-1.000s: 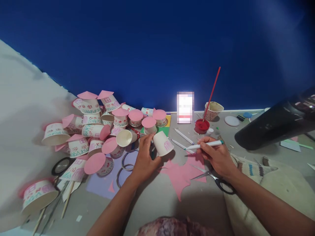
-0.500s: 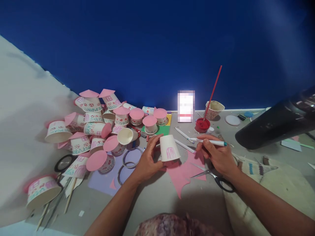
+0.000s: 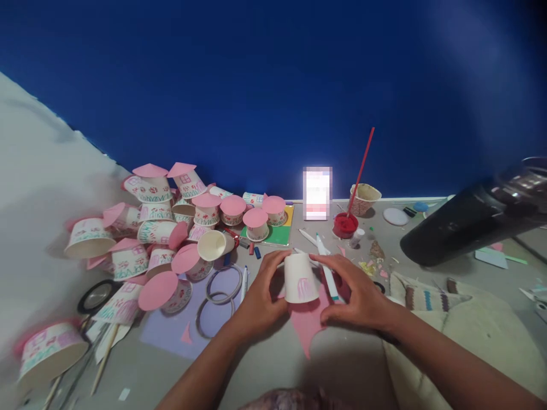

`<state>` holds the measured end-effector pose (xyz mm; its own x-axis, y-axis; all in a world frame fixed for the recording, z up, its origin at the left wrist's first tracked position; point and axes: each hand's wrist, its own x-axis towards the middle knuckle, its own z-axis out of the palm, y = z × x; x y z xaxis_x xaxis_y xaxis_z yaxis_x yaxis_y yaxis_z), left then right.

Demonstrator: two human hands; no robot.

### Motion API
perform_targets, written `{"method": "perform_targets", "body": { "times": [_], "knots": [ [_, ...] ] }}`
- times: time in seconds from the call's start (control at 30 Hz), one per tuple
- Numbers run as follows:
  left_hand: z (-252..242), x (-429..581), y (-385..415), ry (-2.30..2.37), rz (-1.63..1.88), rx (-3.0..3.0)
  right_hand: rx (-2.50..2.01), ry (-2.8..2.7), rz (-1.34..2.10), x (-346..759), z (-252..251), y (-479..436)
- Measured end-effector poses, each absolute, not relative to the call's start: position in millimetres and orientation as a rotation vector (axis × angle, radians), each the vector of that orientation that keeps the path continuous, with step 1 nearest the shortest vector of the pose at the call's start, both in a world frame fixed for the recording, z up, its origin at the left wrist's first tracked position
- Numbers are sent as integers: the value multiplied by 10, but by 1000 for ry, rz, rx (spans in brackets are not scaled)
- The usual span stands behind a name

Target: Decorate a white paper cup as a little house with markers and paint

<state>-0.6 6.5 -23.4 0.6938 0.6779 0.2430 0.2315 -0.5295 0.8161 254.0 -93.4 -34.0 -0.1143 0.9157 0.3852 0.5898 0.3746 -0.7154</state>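
Right hand (image 3: pixel 359 293) moved in to the upturned cup (image 3: pixel 300 279), marker (image 3: pixel 329 279) swung with it. Left hand (image 3: pixel 265 290) pinches the cup; right thumb and forefinger spread, marker grip unclear.

At the right hand (image 3: pixel 361 290), the cup (image 3: pixel 298 270) is white with purple lines — the paper (image 3: pixel 305 327) pink, the pen (image 3: pixel 329 277) white, teal-ended.

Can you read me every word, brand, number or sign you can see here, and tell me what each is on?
No text can be read anywhere.
Bright screen: pixelated, unreadable.
Marker: no lettering can be made out at this size.
Held white paper cup: purple lines, a drawing rather than letters.
Black cylinder: too dark and blurred to show any label.
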Motion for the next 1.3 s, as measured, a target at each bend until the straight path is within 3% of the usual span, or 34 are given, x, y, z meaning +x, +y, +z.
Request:
{"method": "perform_targets", "body": {
  "times": [0.27, 0.5, 0.73, 1.3],
  "knots": [
    [-474, -47, 148, 950, 975, 2911, -1497, -1881, 242, 2592, -463, -878],
    [-399, -71, -49, 848, 932, 2969, -1502, -1807, 226, 2562, -548, -818],
    [-346, -231, 305, 1138, 1263, 2664, -1556, -1743, 198, 2582, -551, -800],
    [-778, -394, 584, 1362, 895, 2969, -1664, -1845, 268, 2604, -594, -815]
  ]
}}
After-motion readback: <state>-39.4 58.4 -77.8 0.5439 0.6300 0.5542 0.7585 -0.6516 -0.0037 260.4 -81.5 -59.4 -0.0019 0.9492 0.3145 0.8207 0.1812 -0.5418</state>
